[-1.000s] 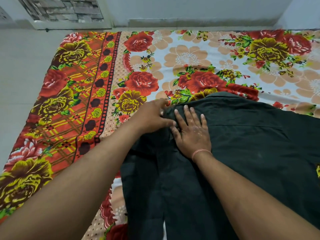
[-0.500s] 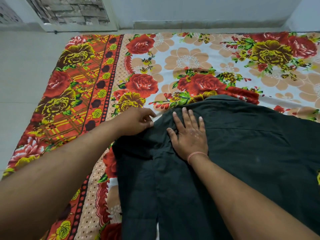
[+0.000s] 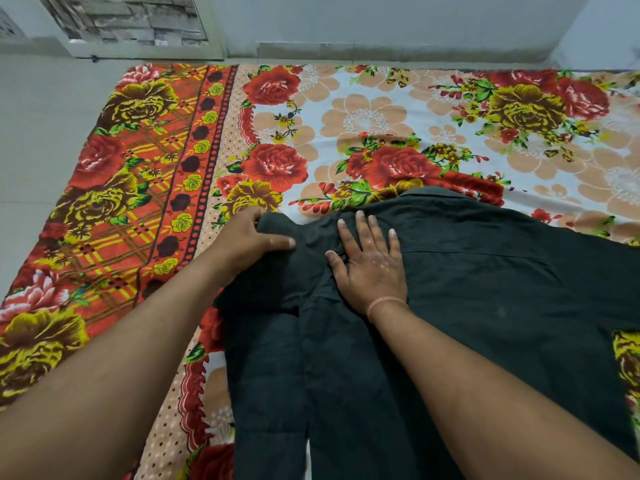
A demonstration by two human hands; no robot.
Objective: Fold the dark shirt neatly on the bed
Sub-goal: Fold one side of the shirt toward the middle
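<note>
While our right hand (image 3: 372, 268) presses flat on the dark shirt (image 3: 485, 306), our left hand (image 3: 247, 242) grips its bunched edge.

The dark shirt (image 3: 485, 306) runs off the bottom and right edges.

Dark shirt (image 3: 485, 289): woven cloth, matt, thin and soft; it creases at the folded sleeve and has stitched seams.
Bed sheet (image 3: 381, 116): printed cloth, matt, smooth, lying flat with a few shallow wrinkles.
Wrist band (image 3: 385, 302): thin thread or cord, dull finish; exact material unclear.
Floor (image 3: 38, 140): hard and smooth, with a faint sheen.
Wall (image 3: 381, 19): painted, matt, with a rougher, scuffed strip along the base.
Wall panel (image 3: 131, 19): looks like stone block, rough and uneven, set in a smooth painted frame.
</note>
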